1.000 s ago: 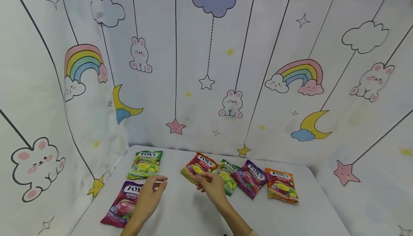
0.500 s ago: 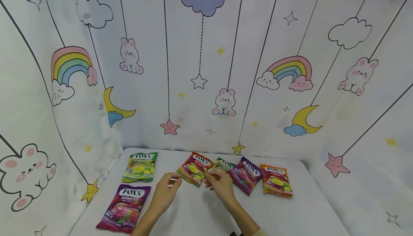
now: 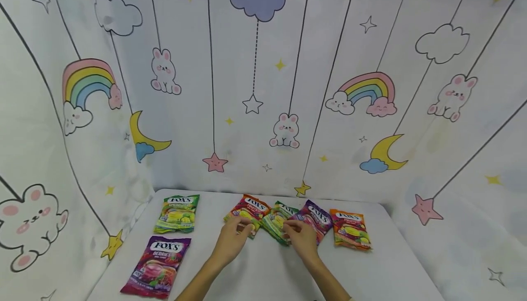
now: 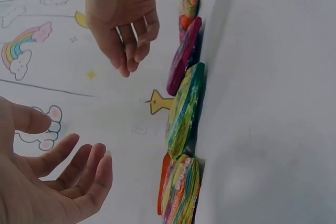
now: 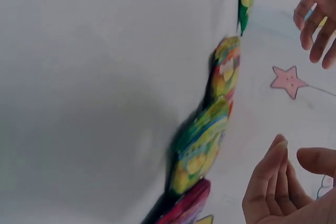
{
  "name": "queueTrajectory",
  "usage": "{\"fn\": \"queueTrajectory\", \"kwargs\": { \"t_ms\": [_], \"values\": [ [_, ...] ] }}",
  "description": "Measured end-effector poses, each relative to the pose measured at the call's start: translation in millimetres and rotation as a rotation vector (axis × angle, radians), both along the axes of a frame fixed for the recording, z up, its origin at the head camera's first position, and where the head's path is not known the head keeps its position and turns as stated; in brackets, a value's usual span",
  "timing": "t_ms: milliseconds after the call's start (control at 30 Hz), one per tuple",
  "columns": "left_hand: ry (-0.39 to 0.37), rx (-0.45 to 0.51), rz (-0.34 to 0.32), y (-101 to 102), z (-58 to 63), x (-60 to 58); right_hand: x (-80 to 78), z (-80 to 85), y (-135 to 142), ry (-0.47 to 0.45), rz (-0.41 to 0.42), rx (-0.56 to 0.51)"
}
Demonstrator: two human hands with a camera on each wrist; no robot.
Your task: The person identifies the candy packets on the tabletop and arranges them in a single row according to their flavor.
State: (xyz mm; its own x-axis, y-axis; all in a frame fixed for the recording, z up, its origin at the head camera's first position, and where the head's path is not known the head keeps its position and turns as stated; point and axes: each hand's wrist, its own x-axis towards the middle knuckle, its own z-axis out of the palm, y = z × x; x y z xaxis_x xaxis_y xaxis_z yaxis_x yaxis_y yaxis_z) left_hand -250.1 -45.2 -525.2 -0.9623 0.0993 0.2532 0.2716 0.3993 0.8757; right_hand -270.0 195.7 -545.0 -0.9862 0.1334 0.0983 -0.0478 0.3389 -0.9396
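White table [image 3: 263,273] backed by cartoon-printed walls [image 3: 185,122]. Left hand [image 3: 233,242] is held over the middle orange packet [image 3: 252,208], right hand [image 3: 303,241] over the central green packet [image 3: 273,222] and adjoining purple packet [image 3: 319,215]; in each, thumb and curved fingers are parted, nothing being gripped. Far-left green packet [image 3: 177,215] and berries packet [image 3: 157,266] are laid apart; far-right orange packet [image 3: 352,231] is placed beside the purple

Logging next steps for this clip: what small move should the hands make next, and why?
Probably lower the left hand to the orange-topped packet it partly covers in the head view: the left wrist view shows that hand holding nothing, with a gap between it and the packet.
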Motion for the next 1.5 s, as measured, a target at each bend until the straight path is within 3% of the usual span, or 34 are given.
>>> {"fn": "queueTrajectory", "kwargs": {
  "t_ms": [300, 600, 1067, 1500],
  "values": [
    [0.013, 0.053, -0.065, 16.6, -5.9, -6.2, -1.3, -7.8, 29.3, -0.034, -0.115, 0.087],
    [-0.008, 0.041, -0.11, 28.9, -5.6, -11.8, -0.3, -8.6, 59.1, -0.094, -0.24, 0.191],
    [-0.026, -0.008, -0.148, 47.9, -12.0, -23.2, -0.4, -19.2, 93.0, -0.118, -0.296, 0.258],
    [-0.059, -0.035, -0.19, 72.5, -15.5, -35.0, -11.6, -13.0, 111.9, -0.119, -0.338, 0.341]
  ]
}}
